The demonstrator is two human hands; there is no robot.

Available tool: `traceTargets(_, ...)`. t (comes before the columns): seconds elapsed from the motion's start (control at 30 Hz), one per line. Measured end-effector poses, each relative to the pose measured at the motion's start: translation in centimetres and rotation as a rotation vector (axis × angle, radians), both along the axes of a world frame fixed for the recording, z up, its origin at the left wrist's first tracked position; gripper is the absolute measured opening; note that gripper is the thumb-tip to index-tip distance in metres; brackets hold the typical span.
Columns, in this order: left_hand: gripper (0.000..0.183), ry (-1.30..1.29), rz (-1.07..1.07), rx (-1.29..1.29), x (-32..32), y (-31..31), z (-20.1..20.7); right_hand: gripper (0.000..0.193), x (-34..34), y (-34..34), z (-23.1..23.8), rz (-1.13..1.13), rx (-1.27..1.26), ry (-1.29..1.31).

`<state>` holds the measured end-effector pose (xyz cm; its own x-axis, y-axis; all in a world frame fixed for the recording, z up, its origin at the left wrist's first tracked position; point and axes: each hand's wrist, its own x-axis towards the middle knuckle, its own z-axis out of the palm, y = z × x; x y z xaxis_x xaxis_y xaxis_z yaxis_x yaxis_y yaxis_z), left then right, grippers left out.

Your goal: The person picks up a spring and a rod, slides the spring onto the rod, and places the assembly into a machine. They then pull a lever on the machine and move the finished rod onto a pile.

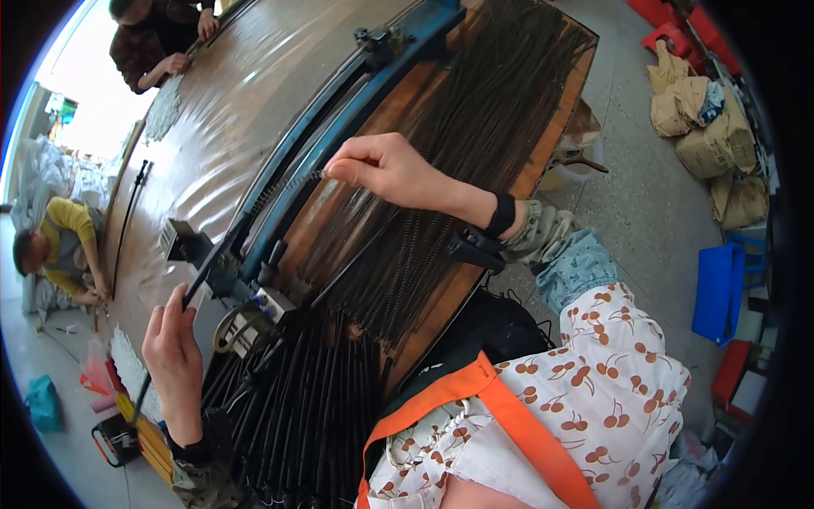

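My right hand point(383, 174) is closed, thumb and fingers pinching the end of a long thin coil spring point(288, 186). The spring slants down to the left, to the upper end of a black rod point(209, 270); whether it runs inside the rod I cannot tell. My left hand point(175, 363) is wrapped round that rod lower down. Beneath my right hand passes the blue rail point(352, 129) of a bench fixture, with a metal clamp block point(264, 318) at its near end. Many dark coil springs point(398, 271) lie heaped on the wooden board to the right.
A bundle of black rods point(297, 416) lies below the clamp. Plastic sheeting point(246, 93) covers the table to the left, where two people work along the far side. On the floor at right are a blue bin point(716, 293) and brown paper sacks point(708, 127).
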<state>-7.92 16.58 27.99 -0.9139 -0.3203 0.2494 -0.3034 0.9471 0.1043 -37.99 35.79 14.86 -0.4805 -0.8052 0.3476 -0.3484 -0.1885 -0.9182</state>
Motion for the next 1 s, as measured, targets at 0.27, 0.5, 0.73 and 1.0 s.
traceTargets(0.27, 0.034, -0.059, 0.096, -0.012, 4.8, 0.3, -1.1, 0.023, 3.3, -2.1, 1.7, 0.155, 0.015, 0.023)
traceTargets(0.5, 0.035, -0.095, 0.064, 0.109, 5.8, 2.2, -1.1, 0.013, 6.5, -2.5, 1.1, 0.031, -0.269, 0.417)
traceTargets(0.73, 0.033, 0.001, 0.082, 0.032, 7.8, 1.4, -1.5, 0.039, 3.9, -2.8, -3.1, -0.125, -0.398, 0.840)
traceTargets(1.0, 0.019, 0.088, 0.061, -0.133, 7.1, -0.7, -2.8, 0.039, 3.3, -4.4, -1.8, -0.296, -0.526, 1.058)
